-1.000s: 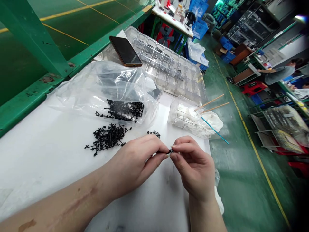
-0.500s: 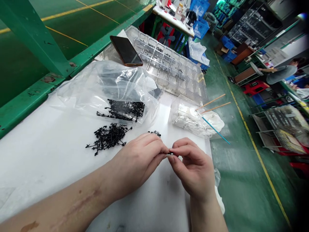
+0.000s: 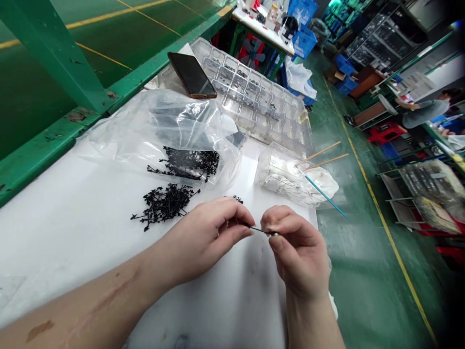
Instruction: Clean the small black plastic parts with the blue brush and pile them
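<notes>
Between my two hands stretches a thin black pin (image 3: pixel 258 230), held above the white table top. My left hand (image 3: pixel 214 232) is closed, thumb and fingers pinching the pin's left part. On its other end is a small shiny metal ring-like piece (image 3: pixel 273 234), which my right hand (image 3: pixel 296 242) pinches between thumb and fingers. Just behind my left hand lie a few small metal rings (image 3: pixel 238 199), partly hidden by the fingers. A pile of similar black pins (image 3: pixel 165 203) rests on the table to the left of my left hand.
Behind the pile lies a clear plastic bag (image 3: pixel 192 126) holding more black pins. A compartment tray (image 3: pixel 254 97) with small parts stands beyond, a phone (image 3: pixel 192 75) on its left side. To the right, a clear box (image 3: pixel 283 169) holds white cloth and sticks. A green metal beam (image 3: pixel 119 94) edges the table.
My hands have moved apart, the right one slightly to the right with the metal piece. More of the black pin now shows between them.
</notes>
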